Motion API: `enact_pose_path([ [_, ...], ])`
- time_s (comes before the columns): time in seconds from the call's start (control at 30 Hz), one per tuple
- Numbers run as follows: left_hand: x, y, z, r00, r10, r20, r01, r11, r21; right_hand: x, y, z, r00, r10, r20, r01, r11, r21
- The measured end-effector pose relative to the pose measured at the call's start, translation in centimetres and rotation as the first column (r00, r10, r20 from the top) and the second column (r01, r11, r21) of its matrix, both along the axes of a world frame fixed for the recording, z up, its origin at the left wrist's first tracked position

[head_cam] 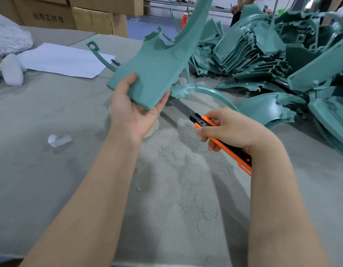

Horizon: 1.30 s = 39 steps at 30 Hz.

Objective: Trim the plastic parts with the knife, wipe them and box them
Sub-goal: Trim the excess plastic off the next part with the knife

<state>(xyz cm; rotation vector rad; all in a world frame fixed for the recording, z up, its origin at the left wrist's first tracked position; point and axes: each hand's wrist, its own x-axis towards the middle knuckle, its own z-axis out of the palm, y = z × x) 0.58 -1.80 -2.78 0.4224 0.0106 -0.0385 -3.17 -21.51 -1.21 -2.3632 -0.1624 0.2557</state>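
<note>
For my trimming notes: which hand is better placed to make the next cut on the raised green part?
Right. The right hand grips the orange knife, its blade end pointing toward the green part; the left hand is busy holding that part up by its lower edge.

grey felt table [51,170], cardboard boxes [93,20]

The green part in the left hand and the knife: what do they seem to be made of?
The green part, gripped by the left hand, looks like moulded plastic, matte and finely grained; its ragged edges suggest moulding flash. The knife in the right hand seems to have a smooth orange and black plastic body; its blade is probably metal.
</note>
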Motion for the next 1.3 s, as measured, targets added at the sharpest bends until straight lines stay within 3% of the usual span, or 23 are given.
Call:
enact_pose_path([
  [0.13,-0.3,-1.2,0.1,0.997,-0.069,-0.021,0.070,0.996,0.046,0.1,0.0,-0.2,1.000,-0.024,0.003,0.024,0.999,0.034],
  [0.27,-0.1,-0.6,0.2,0.995,-0.097,-0.030,0.093,0.990,-0.105,0.3,0.1,-0.2,0.998,-0.035,0.049,0.035,0.999,0.002],
  [0.33,-0.1,-0.5,0.0,0.994,-0.104,-0.018,0.101,0.986,-0.135,0.4,0.6,-0.3,0.991,-0.084,0.105,0.077,0.995,0.067],
  [0.43,-0.2,-0.8,-0.3,0.993,-0.101,-0.055,0.099,0.994,-0.037,0.8,1.6,-0.6,0.954,-0.247,0.168,0.191,0.938,0.291],
  [0.57,0.1,-1.0,-0.5,0.992,-0.103,-0.075,0.103,0.995,-0.011,1.5,1.9,-1.5,0.917,-0.366,0.156,0.297,0.890,0.345],
  [0.67,0.2,-1.7,-0.7,0.982,-0.182,-0.049,0.186,0.979,0.083,2.0,2.1,-1.9,0.891,-0.447,0.079,0.355,0.796,0.490],
  [0.8,0.2,-2.6,-1.6,0.897,-0.442,0.000,0.432,0.876,0.217,2.5,2.7,-2.5,0.875,-0.484,-0.020,0.353,0.609,0.710],
  [0.97,0.5,-2.6,-2.9,0.864,-0.503,-0.031,0.482,0.809,0.337,2.9,2.5,-2.5,0.848,-0.528,-0.046,0.396,0.573,0.717],
  [1.13,0.6,-2.4,-3.1,0.852,-0.521,-0.040,0.498,0.787,0.364,3.5,1.9,-2.7,0.816,-0.578,0.034,0.467,0.691,0.552],
  [1.3,0.5,-2.5,-3.2,0.855,-0.517,-0.044,0.495,0.788,0.366,3.4,0.5,-2.6,0.820,-0.571,0.027,0.407,0.616,0.675],
])
